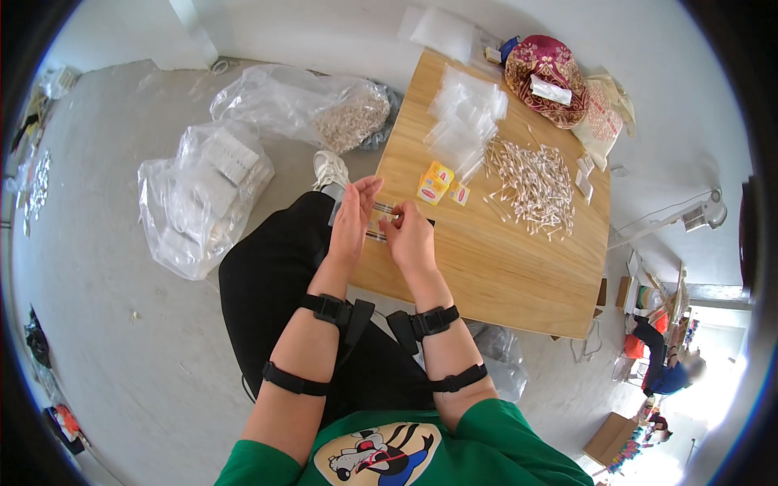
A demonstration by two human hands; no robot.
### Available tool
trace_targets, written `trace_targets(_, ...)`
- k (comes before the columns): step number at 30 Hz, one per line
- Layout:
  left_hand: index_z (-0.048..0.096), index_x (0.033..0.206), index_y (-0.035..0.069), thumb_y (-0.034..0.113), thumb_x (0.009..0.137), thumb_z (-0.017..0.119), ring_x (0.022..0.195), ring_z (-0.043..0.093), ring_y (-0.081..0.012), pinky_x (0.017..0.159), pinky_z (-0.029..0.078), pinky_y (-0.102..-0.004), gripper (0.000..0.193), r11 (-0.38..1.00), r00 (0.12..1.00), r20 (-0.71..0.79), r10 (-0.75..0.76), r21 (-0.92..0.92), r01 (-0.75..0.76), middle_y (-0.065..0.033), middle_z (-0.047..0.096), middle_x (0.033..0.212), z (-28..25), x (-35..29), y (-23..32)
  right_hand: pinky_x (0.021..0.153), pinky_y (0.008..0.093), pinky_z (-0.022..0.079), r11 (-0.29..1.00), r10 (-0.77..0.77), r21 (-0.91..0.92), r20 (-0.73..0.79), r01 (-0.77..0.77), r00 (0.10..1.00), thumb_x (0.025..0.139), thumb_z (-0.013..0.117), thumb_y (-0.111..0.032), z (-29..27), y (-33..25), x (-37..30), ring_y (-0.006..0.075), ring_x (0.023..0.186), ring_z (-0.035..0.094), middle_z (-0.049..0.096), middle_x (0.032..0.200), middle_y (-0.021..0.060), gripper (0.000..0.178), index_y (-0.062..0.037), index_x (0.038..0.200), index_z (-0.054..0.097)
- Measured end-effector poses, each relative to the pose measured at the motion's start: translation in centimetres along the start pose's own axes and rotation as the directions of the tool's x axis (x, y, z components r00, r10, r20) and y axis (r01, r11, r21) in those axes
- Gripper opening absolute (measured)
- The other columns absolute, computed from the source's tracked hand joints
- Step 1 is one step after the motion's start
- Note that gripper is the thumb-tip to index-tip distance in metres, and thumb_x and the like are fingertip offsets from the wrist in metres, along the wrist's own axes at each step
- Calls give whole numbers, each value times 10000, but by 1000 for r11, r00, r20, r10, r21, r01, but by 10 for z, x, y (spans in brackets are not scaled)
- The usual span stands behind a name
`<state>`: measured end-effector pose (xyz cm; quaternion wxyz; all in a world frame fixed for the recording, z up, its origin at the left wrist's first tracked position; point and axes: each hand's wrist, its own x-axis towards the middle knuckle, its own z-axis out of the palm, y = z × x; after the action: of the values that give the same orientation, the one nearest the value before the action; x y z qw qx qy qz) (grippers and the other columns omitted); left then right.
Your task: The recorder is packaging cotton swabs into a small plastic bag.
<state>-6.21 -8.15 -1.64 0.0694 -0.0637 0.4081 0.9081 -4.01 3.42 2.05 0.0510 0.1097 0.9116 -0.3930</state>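
At the table's near left edge my left hand (348, 225) stands on its side, fingers stretched out and tips bending inward, beside a small clear flat item with dark strips (378, 220). My right hand (412, 237) is on the item's other side, thumb and fingers pinched together at its edge. What exactly sits in that pinch is hidden. Just beyond lie several small yellow and white packets (433, 186). A pile of cotton swabs (535, 186) is spread farther right, and a stack of clear plastic bags (466, 117) lies behind the packets.
The wooden table (502, 283) holds a maroon patterned cushion (545, 69) and a cream cloth bag (604, 117) at its far right. Large clear plastic sacks (203, 194) stand on the floor to the left. A person (668, 368) is in the distance at right.
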Motion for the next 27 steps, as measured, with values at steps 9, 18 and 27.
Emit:
trace_targets(9,482,1325,-20,376,1086,341,1310,484,-206,1136,317,-326,484,976,972,-129,198,116,-184,-169,550,1352,-9,0,9,728,474,525,999,-21,-35,27,21,999,884,673,-185,0,-1,-1,403,823,673,680,844,224,263,-7,1027,541)
trace_targets(18,484,1298,-13,374,1096,272,1287,494,-219,1132,338,-356,485,947,956,-105,272,206,-247,-155,559,1330,-4,0,13,698,464,513,991,-38,-129,15,40,999,891,674,-206,3,1,1,387,783,664,665,778,190,269,-14,1024,542)
trace_targets(27,486,1305,-7,428,1084,298,1301,487,-226,1132,317,-354,522,991,965,-226,129,71,-116,-165,562,1334,-10,-1,15,717,493,510,991,-31,-127,51,37,998,920,639,-217,-3,-8,-4,413,823,661,668,831,217,277,-14,1062,516)
